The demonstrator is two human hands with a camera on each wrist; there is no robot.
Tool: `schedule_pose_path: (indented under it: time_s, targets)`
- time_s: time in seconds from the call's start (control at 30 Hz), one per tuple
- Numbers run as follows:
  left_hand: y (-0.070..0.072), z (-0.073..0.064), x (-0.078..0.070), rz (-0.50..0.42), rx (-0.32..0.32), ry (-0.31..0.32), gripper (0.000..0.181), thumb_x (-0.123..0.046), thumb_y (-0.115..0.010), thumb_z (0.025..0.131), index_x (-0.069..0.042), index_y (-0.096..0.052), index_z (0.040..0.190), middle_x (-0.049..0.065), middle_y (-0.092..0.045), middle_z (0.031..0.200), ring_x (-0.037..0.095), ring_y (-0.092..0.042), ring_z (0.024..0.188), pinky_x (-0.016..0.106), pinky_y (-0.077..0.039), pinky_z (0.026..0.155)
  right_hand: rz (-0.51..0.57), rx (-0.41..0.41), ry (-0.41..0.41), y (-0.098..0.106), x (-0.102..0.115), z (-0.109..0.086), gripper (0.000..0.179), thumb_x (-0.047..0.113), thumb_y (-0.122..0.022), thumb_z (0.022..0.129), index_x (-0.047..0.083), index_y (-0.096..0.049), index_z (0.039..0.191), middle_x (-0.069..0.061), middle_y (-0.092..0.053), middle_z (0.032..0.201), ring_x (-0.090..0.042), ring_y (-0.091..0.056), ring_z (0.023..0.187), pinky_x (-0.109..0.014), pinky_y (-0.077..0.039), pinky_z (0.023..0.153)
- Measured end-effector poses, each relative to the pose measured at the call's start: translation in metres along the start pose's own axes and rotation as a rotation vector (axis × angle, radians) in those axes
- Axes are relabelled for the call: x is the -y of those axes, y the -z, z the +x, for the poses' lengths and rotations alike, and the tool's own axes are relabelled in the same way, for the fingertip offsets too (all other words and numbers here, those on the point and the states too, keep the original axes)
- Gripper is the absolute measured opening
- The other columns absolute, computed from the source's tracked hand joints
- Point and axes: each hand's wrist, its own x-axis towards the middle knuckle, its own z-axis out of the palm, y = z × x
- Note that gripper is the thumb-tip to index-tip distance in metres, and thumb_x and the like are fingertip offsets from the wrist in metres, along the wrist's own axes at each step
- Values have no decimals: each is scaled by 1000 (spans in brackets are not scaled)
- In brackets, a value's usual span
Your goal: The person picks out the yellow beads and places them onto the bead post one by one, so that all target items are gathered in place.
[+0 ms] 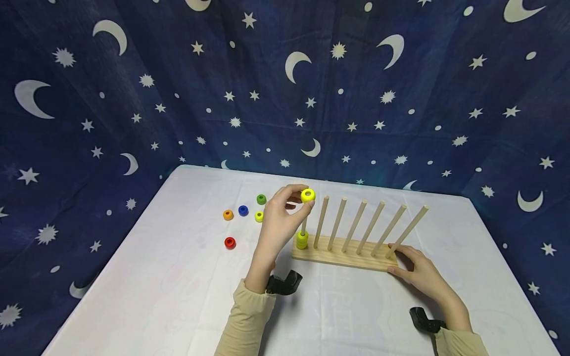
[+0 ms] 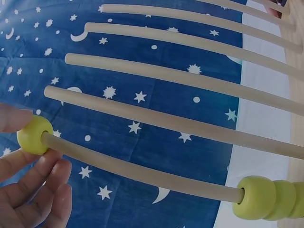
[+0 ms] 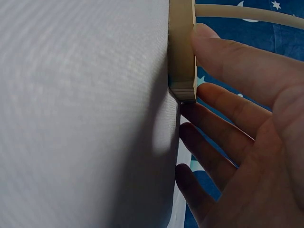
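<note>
A yellow bead point(image 1: 308, 200) is pinched between the thumb and fingers of my left hand point(image 1: 280, 217). The bead sits at the top of the leftmost peg point(image 2: 137, 171), whose tip enters its hole in the left wrist view. Several yellow beads point(image 1: 302, 242) are stacked at the foot of that peg. The wooden peg rack point(image 1: 343, 257) has a row of upright pegs, the others bare. My right hand point(image 1: 420, 274) grips the rack's right end, with the thumb point(image 3: 232, 57) at the front and fingers round the end and back.
Left of the rack, loose beads lie scattered on the white cloth point(image 1: 178, 277): green point(image 1: 261, 199), blue point(image 1: 243, 210), orange point(image 1: 228, 215), red point(image 1: 229, 243) and yellow point(image 1: 259, 216), the last partly behind the left hand. A dark blue star-patterned curtain point(image 1: 267, 133) hangs behind the table.
</note>
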Motion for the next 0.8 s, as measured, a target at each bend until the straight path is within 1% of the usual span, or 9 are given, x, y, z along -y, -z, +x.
schedule_pose_path:
  time_s: [0.2,0.4,0.6,0.8]
  targets:
    - [-1,-2,3,12,8,13,33,-18,-72,85,-12,-65,116,4,-68,107,19,-64,96,37,-54,83,-4,0,-3,-1,-2,1,67,33,-74,82,2,-49,136,-27,-49,137,-51,-37,130,-70,-28,101]
    - [-2,-3,4,31,14,24,32,-19,-72,85,-12,-65,116,4,-68,106,18,-64,97,34,-54,83,-3,-1,0,-2,-4,1,66,33,-74,82,3,-50,136,-26,-50,137,-51,-37,130,-69,-28,102]
    - [-1,-3,5,38,11,22,32,-19,-71,85,-12,-65,116,4,-67,108,19,-63,97,37,-54,84,0,0,7,-1,-4,1,66,33,-74,82,3,-50,135,-25,-50,137,-50,-37,130,-69,-28,101]
    - [3,-4,4,42,6,15,30,-20,-70,86,-13,-66,115,5,-68,104,20,-64,96,40,-53,84,-4,-4,16,-1,-4,1,66,32,-74,82,1,-50,134,-26,-51,136,-51,-38,129,-69,-29,101]
